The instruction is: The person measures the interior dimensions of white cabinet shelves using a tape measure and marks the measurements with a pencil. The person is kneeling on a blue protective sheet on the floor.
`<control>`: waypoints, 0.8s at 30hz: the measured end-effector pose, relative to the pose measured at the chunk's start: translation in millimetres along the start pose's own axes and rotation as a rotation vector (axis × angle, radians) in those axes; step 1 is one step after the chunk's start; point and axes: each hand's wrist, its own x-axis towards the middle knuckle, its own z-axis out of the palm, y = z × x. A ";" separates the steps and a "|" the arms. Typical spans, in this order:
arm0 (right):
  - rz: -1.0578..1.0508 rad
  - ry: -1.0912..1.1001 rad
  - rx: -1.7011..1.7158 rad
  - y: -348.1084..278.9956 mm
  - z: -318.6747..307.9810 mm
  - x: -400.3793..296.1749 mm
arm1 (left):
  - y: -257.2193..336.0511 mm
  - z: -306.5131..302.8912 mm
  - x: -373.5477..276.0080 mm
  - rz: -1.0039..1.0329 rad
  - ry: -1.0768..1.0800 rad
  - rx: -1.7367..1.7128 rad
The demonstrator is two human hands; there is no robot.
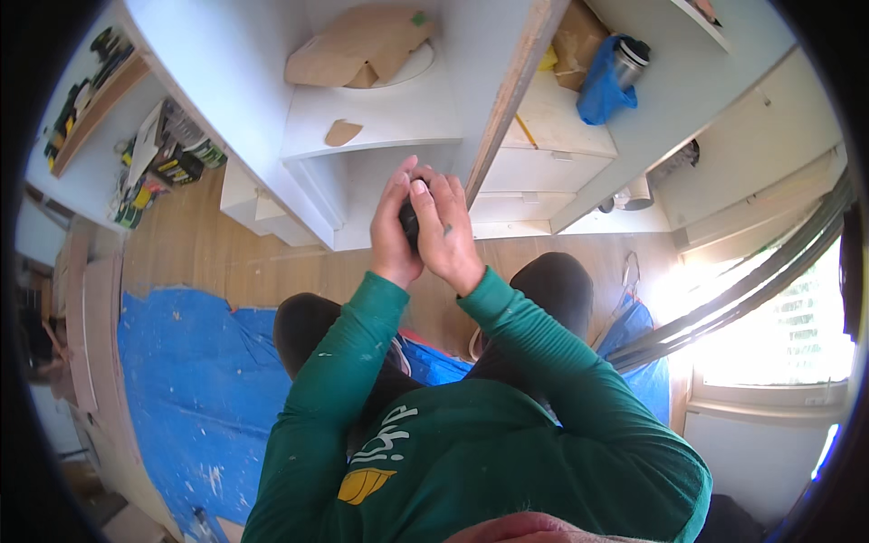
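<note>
Between my two palms sits a dark, rounded object (409, 222), mostly covered by my fingers, so its kind cannot be told. My left hand (392, 237) presses it from the left with the fingers pointing away from me. From the right, my right hand (448, 234) wraps over it, the thumb lying along its top. Both hands are raised in front of the white cabinet's lower opening (366, 180). On the shelf (400, 122) above lie a torn scrap of brown paper (343, 132) and a large brown paper bag (360, 47), which rests on a white round thing.
A raw-edged upright panel (519, 75) divides the cabinet. To the right, a drawer unit (543, 170) carries a pencil (527, 132), and a steel bottle (630, 62) in a blue bag (601, 88) is near it. A paint-spotted blue tarp (197, 380) covers floor at the left.
</note>
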 end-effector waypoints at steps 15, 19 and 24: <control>0.014 0.103 -0.880 173.3 -166.5 173.9 | 94.1 -65.7 85.3 0.291 0.033 1.950; 0.042 0.078 -0.980 202.8 -154.1 176.5 | 103.0 -66.1 88.0 0.070 0.110 1.953; -0.010 0.004 -1.044 218.7 -156.4 173.0 | 103.8 -80.7 93.6 -0.021 0.126 2.034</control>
